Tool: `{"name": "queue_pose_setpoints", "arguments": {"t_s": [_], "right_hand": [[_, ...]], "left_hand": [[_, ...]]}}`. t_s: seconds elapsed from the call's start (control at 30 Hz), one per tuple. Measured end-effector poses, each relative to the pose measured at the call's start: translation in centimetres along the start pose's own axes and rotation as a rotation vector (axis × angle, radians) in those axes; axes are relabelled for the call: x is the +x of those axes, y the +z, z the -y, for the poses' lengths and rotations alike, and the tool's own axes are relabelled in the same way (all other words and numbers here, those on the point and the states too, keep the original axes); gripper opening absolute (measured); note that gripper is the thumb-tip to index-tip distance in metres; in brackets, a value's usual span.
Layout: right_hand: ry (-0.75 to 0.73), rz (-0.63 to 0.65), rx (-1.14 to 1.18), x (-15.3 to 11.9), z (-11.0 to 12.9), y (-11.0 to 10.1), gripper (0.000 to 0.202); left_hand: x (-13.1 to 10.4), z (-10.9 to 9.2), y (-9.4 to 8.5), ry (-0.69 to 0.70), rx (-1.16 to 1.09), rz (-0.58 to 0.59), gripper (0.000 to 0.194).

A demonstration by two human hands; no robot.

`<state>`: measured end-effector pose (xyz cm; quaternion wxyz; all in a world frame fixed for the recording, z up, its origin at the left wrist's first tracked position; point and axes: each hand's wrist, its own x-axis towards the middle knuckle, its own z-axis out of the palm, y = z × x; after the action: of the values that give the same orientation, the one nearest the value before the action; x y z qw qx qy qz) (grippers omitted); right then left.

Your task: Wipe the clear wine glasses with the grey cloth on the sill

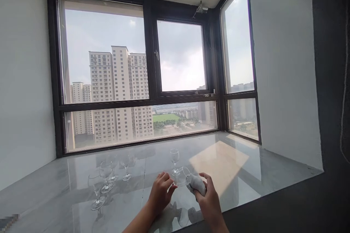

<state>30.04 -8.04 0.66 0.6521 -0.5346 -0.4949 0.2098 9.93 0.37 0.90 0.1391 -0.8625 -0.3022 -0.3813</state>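
My left hand (pixel 162 191) has its fingers closed at the foot end of a clear wine glass (pixel 180 180), which is tilted over above the sill. A bunched grey cloth (pixel 198 185) is gripped in my right hand (pixel 211 202) and lies against the bowl of that glass. The cloth and fingers partly hide the bowl. Just beyond my hands, another wine glass (pixel 174 156) stands upright. Off to the left several more stemmed glasses stand in a loose group, the nearest glass (pixel 96 185) closest to the front edge.
Both hands are over a glossy grey window sill (pixel 65 196) that mirrors the hands and glasses. Dark-framed windows (pixel 150 100) rise behind it, with a side pane (pixel 237 43) at the right. Sunlight (pixel 221 164) falls on the sill. White walls (pixel 24 80) flank the recess.
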Motion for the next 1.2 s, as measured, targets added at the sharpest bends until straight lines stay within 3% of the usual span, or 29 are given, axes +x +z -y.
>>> {"name": "queue_pose_setpoints", "arguments": {"t_s": [0.13,0.23,0.47,0.63,0.77,0.87,1.03,1.2], "right_hand": [[-0.015,0.081,0.127,-0.5,0.9,0.9,0.056],[-0.062,0.076,0.092,-0.6,1.0,0.9,0.054],[-0.134,0.004,-0.164,-0.4,-1.2,0.2,0.050],[-0.109,0.008,-0.279,-0.5,-2.4,-0.1,0.049],[-0.113,-0.012,-0.340,-0.6,-2.7,0.1,0.048],[-0.132,-0.019,-0.394,-0.7,-2.7,0.2,0.047],[-0.135,-0.034,-0.457,-0.9,-2.8,0.4,0.046],[-0.152,-0.038,-0.457,-0.9,-2.9,0.4,0.046]], "left_hand": [[-0.2,0.6,0.5,-0.179,-0.065,0.024,0.030],[-0.3,1.2,1.0,-0.325,-0.157,0.072,0.034],[-0.2,1.7,1.3,-0.418,-0.368,0.140,0.032],[-0.1,1.5,1.3,-0.415,-0.502,0.252,0.020],[-0.1,1.5,1.5,-0.391,-0.475,0.310,0.015],[-0.1,1.4,1.6,-0.374,-0.439,0.311,0.014],[0.1,0.9,1.0,-0.292,-0.484,0.323,0.030],[0.4,0.2,0.2,-0.240,-0.398,0.297,0.026]]}}
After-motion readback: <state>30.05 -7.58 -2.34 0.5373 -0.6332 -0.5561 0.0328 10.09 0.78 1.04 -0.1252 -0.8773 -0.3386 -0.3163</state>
